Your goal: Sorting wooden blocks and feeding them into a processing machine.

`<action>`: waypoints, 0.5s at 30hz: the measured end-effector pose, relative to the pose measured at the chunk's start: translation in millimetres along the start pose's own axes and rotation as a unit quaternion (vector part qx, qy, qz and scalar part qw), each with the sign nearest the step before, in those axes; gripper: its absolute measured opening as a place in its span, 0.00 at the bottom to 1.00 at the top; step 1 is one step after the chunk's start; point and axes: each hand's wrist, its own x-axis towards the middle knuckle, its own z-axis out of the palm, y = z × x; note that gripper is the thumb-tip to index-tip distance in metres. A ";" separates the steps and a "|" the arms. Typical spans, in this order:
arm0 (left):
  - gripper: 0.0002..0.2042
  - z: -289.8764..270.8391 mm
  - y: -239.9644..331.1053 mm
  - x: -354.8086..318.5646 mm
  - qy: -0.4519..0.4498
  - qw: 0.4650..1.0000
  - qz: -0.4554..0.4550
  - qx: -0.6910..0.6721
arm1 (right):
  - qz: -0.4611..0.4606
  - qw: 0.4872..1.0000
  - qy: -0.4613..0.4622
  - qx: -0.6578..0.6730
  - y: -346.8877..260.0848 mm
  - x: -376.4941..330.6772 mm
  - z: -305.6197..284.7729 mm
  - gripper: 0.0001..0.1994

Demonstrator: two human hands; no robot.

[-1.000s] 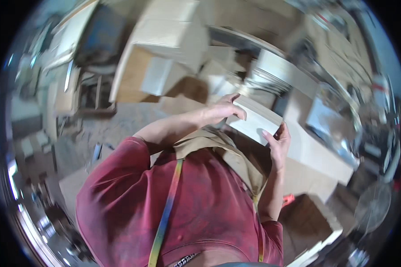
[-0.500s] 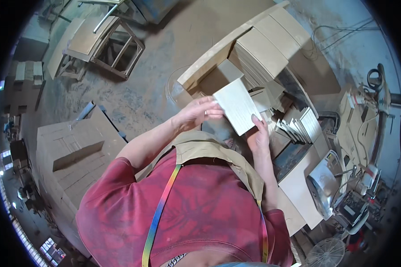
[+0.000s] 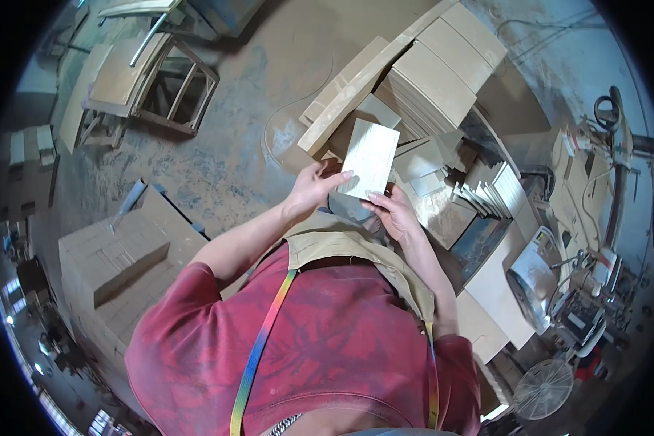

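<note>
Seemingly mid-handling, left hand (image 3: 312, 190) and right hand (image 3: 394, 213) have their grip clamped on one board (image 3: 371, 154), not yet set down; slats (image 3: 507, 190) stand unheld nearby.

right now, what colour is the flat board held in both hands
The board is a pale, creamy off-white, seen best in the head view.
</note>
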 end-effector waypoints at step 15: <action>0.34 -45.0 55.7 13.3 -0.049 0.986 -0.155 -0.043 | -0.047 0.814 0.002 -0.579 -48.5 47.9 121.4 0.25</action>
